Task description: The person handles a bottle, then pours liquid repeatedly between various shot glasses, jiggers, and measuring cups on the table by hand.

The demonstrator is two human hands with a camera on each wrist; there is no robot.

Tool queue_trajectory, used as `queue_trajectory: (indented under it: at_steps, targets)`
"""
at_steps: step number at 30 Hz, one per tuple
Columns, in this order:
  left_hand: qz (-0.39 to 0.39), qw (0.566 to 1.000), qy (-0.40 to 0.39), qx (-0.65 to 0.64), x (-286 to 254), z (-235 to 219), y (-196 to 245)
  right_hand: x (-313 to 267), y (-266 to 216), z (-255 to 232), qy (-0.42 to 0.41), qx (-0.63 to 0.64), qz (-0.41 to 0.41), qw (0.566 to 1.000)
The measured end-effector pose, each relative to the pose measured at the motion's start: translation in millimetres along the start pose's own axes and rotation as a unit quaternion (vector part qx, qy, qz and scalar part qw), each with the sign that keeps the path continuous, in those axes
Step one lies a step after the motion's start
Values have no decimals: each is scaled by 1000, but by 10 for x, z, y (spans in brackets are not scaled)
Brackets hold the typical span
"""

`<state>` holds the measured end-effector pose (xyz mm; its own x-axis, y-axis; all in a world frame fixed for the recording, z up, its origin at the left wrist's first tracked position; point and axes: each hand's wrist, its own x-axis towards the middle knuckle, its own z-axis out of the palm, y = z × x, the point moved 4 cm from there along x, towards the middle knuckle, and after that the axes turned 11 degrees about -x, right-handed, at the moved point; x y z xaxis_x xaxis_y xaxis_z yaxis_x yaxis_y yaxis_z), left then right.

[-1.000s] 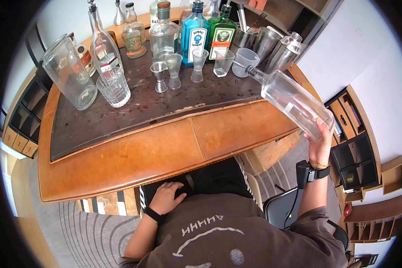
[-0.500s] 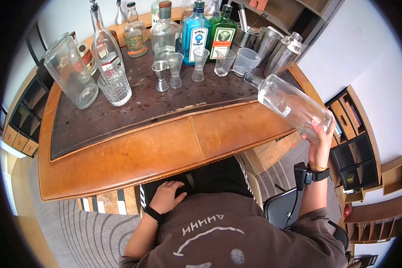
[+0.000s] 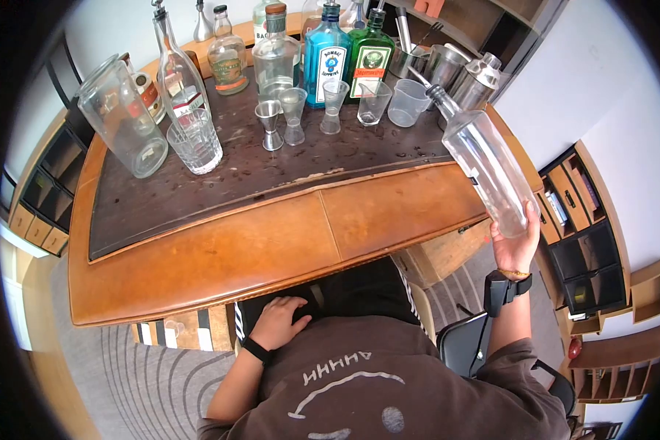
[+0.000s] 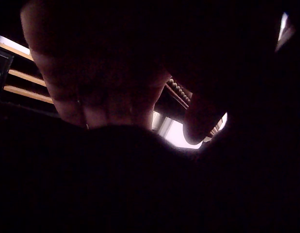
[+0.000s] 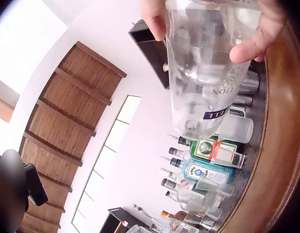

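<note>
My right hand (image 3: 517, 243) grips a clear glass bottle (image 3: 491, 165) near its base, at the table's right side. The bottle slants, its neck up and to the left with a thin pour spout at the end, overlapping the metal shakers in the head view. From the right wrist, fingers and thumb show on opposite sides of the bottle (image 5: 198, 82), which bears dark lettering. My left hand (image 3: 279, 323) rests on my lap, fingers loosely extended; its wrist view is mostly dark. Nearest the bottle's neck stand a plastic measuring cup (image 3: 405, 108) and a small clear glass (image 3: 372, 106).
Metal and clear jiggers (image 3: 270, 128) stand mid-table. Behind them are a blue bottle (image 3: 326, 70), a green bottle (image 3: 369, 66) and other bottles. A cut-glass tumbler (image 3: 196, 147) and large glass vessel (image 3: 125, 125) are at left, shakers (image 3: 478, 77) at right. A leather-edged table (image 3: 220, 257) spans the front.
The bottle has swung more upright: its neck has risen and moved right, while its base and my right hand have dropped slightly. The left hand stays on the lap.
</note>
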<state>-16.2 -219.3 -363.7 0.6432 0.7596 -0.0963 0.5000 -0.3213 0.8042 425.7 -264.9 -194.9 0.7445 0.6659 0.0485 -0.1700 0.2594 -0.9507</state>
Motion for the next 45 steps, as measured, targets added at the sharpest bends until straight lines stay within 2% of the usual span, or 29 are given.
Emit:
queue_trajectory:
  at_steps: [2,4,17,22,26,31,36,39,45]
  targets:
    - [0,1000,2,4,-5,5,0,14,2,8,-12,4,2,1000]
    - [0,1000,4,8,-3,7,-1,10,-6,90,-74,52,14,996]
    - [-18,1000,-9,18,7,-5,59,47,110,30,-43,46,21,998]
    - [-13,1000,-10,23,7,-3,54,-23,102,52,8,6,17,1000]
    - [-10,1000,-7,25,10,-3,50,-80,7,239,-15,1,5,1000]
    - [-10,1000,-5,19,7,-5,32,-19,-190,484,-58,-121,-101,986]
    - [-9,1000,-1,19,9,-3,37,-108,-472,859,-54,-202,-203,957]
    - [-12,1000,-5,17,10,5,26,-125,-518,974,-44,-240,-234,941]
    - [-14,1000,1,12,1,30,-26,-259,-501,975,-19,-236,-248,939]
